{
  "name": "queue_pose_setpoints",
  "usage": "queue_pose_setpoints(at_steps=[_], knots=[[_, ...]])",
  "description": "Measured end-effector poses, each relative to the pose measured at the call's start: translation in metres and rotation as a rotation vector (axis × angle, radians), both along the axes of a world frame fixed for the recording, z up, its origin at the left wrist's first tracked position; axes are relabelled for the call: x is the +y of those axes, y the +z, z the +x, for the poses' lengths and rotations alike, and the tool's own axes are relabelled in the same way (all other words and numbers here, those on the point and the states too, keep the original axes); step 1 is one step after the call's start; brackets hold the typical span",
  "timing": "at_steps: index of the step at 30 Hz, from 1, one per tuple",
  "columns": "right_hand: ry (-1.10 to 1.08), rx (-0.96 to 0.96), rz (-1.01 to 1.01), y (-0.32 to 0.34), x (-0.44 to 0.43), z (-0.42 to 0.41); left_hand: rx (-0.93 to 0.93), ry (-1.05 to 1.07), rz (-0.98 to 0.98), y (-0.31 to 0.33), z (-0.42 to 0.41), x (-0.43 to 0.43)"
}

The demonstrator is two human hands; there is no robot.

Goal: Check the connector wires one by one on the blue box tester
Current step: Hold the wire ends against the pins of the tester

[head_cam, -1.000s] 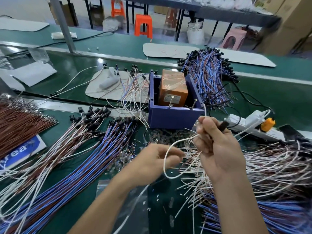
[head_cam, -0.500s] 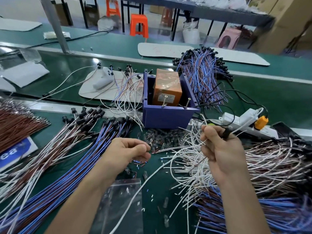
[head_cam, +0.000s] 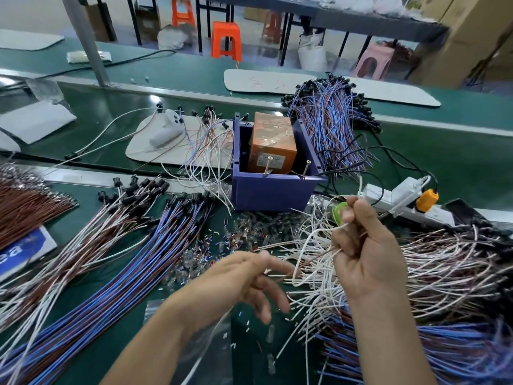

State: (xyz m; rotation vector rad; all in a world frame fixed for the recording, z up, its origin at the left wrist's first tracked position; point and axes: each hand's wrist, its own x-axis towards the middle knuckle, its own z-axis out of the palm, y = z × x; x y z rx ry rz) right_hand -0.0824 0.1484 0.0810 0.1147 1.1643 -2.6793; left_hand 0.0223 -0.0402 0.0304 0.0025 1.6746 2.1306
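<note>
Left hand (head_cam: 244, 282) drifted toward frame center, fingers loose and spread | right hand (head_cam: 363, 254) fisted round white wire loop (head_cam: 297, 262), maybe two | light, floppy: pinch near tip

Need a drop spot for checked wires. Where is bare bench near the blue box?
Barest: the green belt right of the blue box, bordered by the rear blue wire bundle and power strip; black cables run along its near side. Also belt between white pad and white sheet. Crowded: scraps before the box, wire heap at right.
</note>
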Motion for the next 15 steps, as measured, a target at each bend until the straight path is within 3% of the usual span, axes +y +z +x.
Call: queue_pose_setpoints(at_steps=[9, 15], knots=[[-0.037, -0.097, 0.017, -0.022, -0.005, 0.0, -0.002, 0.429, -0.162, -0.004, -0.014, -0.024], [-0.067, -0.196, -0.118, -0.023, -0.011, -0.005, -0.032, 0.498, -0.027, -0.008, -0.008, -0.035]])
